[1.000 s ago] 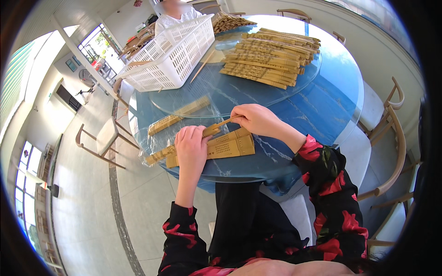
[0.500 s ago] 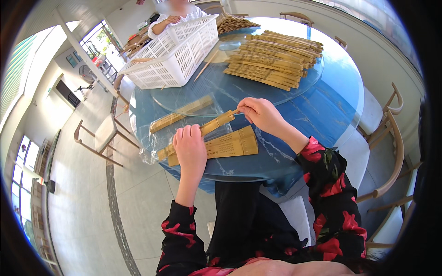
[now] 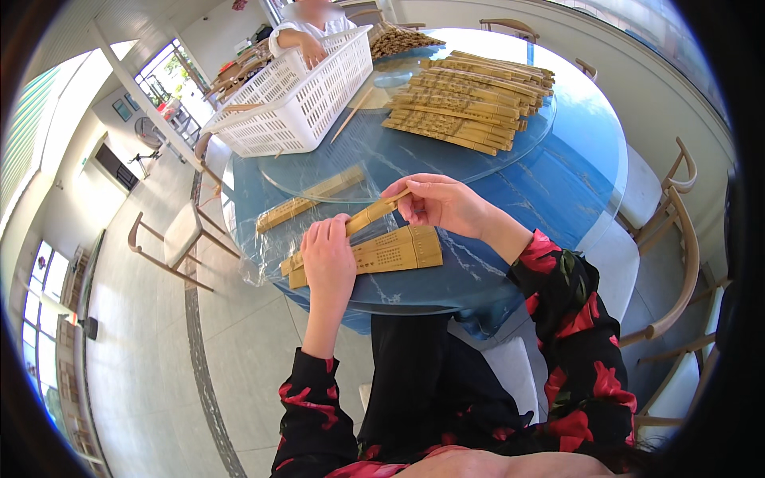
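A narrow stack of yellow-brown bamboo slats (image 3: 368,217) slants up to the right between my hands. My left hand (image 3: 327,251) is closed over its lower part, pressing it near the tabletop. At the upper end, my right hand (image 3: 448,205) pinches the tip of a slat between thumb and fingers. Just below lies a fanned-out set of bamboo slats (image 3: 406,248) with dark printed characters, partly covered by my left hand. Behind the left hand, another bamboo stack (image 3: 311,201) rests on or inside a clear plastic bag (image 3: 255,261); I cannot tell which.
A large pile of bamboo slats (image 3: 470,99) covers the far right of the round blue table (image 3: 518,207). At the far left stands a white plastic basket (image 3: 295,111), where a co-worker's hand (image 3: 312,52) reaches over the rim. A thin stick (image 3: 351,117) lies beside it. Wooden chairs (image 3: 183,239) surround the table.
My right hand has shifted slightly left and turned, its fingers now more opened around the slat tip. The co-worker's hand has moved down to the basket.
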`<state>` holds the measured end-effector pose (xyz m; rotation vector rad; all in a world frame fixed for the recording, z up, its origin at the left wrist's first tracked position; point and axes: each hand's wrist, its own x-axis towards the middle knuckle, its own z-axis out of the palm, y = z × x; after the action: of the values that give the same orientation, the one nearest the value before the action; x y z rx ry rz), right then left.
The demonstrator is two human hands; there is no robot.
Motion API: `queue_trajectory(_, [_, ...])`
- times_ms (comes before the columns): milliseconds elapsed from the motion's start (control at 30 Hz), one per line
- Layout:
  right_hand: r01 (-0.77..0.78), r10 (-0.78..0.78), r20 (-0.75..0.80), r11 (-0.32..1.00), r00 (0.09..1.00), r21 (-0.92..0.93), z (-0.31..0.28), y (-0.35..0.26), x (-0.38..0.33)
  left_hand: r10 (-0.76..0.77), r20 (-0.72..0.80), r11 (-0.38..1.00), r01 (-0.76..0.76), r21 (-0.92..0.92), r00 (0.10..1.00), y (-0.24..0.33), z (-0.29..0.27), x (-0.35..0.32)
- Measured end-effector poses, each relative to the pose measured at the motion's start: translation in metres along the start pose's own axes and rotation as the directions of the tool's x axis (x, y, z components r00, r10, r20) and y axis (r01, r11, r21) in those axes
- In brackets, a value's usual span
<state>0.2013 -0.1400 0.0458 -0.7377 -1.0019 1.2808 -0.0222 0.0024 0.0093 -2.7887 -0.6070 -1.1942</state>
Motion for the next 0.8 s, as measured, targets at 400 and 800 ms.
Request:
queue_trajectory(400, [-0.231,0.219,0.162,0.971,0.962,0.060,0.006,0.009,0.001,0.131,0.011,0.989,-0.130,-0.075,0.991,0.006,-0.007,0.002])
queue_trajectory(800, [-0.144,0.150,0.082,0.986,0.985,-0.079,0.009,0.008,0.000,0.111,0.027,0.989,-0.108,-0.104,0.993,0.005,-0.004,0.001])
